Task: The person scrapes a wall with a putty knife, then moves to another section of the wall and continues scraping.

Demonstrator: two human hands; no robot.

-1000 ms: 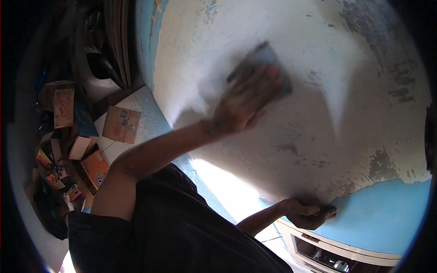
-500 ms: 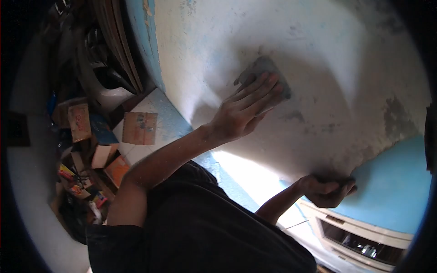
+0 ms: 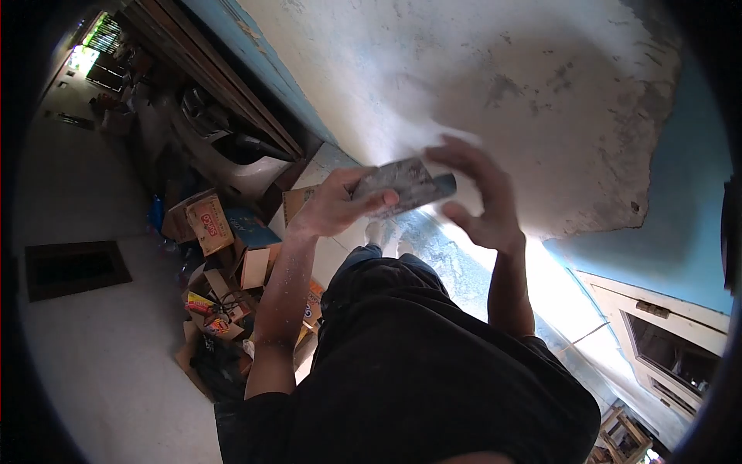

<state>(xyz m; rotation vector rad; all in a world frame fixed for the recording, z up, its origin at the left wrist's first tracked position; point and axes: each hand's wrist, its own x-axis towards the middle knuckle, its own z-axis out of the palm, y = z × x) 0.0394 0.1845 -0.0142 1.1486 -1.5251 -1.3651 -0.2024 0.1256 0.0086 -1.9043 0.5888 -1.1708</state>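
Observation:
My left hand (image 3: 331,207) grips a folded piece of grey sandpaper (image 3: 406,184), its thumb lying across the near side. Its fingers behind the sandpaper are partly hidden. The sandpaper has a worn, dusty face and a darker curled end on the right. Just right of that end is my right hand (image 3: 487,197), fingers apart and curved, slightly blurred, holding nothing. Beyond both hands stands the wall (image 3: 541,100), whitish and patchy with grey marks, with light blue paint at its edges. Pale dust speckles my left forearm.
Cardboard boxes (image 3: 209,224) and packets lie in a pile on the floor at left. Behind them stands a car (image 3: 232,158). A cream cabinet (image 3: 657,332) is at lower right, and a wooden stool (image 3: 622,437) sits below it. Strong light falls on the tiled floor.
My left hand has come off the wall with the sandpaper and moved down before my body. My right hand has risen from the lower right and opened beside it. The view has shifted.

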